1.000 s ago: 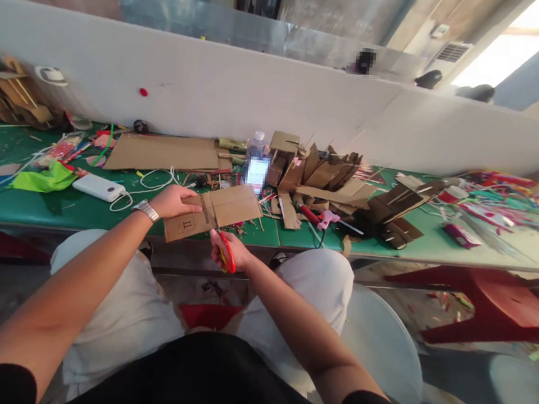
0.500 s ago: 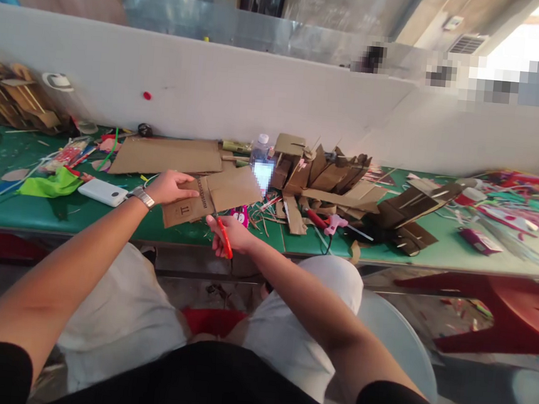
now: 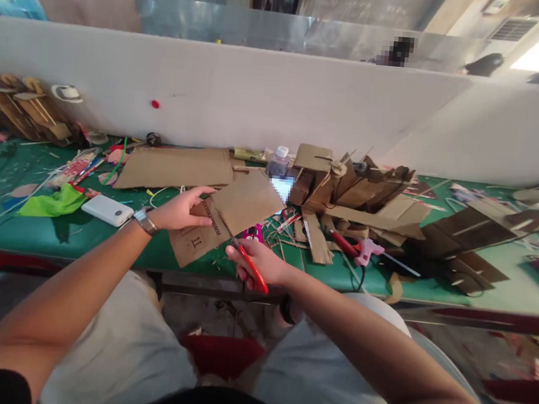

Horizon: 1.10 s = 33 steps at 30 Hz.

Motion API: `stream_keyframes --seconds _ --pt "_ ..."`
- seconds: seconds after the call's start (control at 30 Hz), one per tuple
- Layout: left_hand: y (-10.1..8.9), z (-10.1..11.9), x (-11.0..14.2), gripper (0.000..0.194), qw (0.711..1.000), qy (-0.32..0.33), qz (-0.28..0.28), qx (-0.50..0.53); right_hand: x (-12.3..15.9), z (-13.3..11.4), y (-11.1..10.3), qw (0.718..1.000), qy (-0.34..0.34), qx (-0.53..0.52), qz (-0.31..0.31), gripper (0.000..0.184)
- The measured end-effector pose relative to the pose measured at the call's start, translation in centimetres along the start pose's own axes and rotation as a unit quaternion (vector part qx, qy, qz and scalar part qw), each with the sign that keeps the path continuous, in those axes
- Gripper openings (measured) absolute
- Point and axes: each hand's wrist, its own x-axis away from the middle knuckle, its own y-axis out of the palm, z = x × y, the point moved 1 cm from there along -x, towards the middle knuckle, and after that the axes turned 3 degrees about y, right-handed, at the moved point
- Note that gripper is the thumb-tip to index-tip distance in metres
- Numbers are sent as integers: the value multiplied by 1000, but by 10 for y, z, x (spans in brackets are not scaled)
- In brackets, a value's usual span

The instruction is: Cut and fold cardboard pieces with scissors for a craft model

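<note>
While the left hand (image 3: 179, 210) grips the cardboard piece (image 3: 230, 214) above the table (image 3: 35, 232) edge and the right hand (image 3: 257, 265) closes around the red scissors (image 3: 249, 264) cutting it, the blades could drift off line if the cardboard bends

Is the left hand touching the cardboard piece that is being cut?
Touching. The head view shows the left hand gripping the cardboard piece at its left edge, thumb on top, while the right hand holds the red-handled scissors.
</note>
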Motion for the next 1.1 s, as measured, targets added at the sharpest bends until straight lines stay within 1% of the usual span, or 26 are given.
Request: stream_keyframes --seconds 0.07,0.17,0.3,0.47,0.6,0.67,0.77,0.83,0.93,1.1 --pt "8 -4 4 93 1000 0 7 12 2 4 -1 1000 13 -23 4 55" --pt "17 -7 10 99 1000 4 26 5 4 7 -2 998 20 -56 9 52" --pt "26 -9 18 98 999 -10 38 -12 5 10 -3 999 22 -41 -16 55" --pt "32 -16 26 96 998 -36 32 -27 6 15 -4 999 25 5 -44 56" --pt "35 -19 26 95 998 -51 22 -21 6 18 -4 996 47 -10 -76 64" --pt "37 -18 25 94 998 -55 9 -12 5 19 -4 994 67 -19 -89 68" --pt "39 -14 26 93 997 -68 3 -24 5 17 -5 987 97 -29 -125 72" --pt "40 -11 28 93 996 -78 14 -35 6 15 -5 982 122 -34 -139 74" --pt "41 -5 33 93 993 -94 34 -59 7 14 -5 977 150 -50 -142 76" --pt "41 -1 36 92 984 -113 58 -128 5 14 -5 975 165 -46 -143 77"
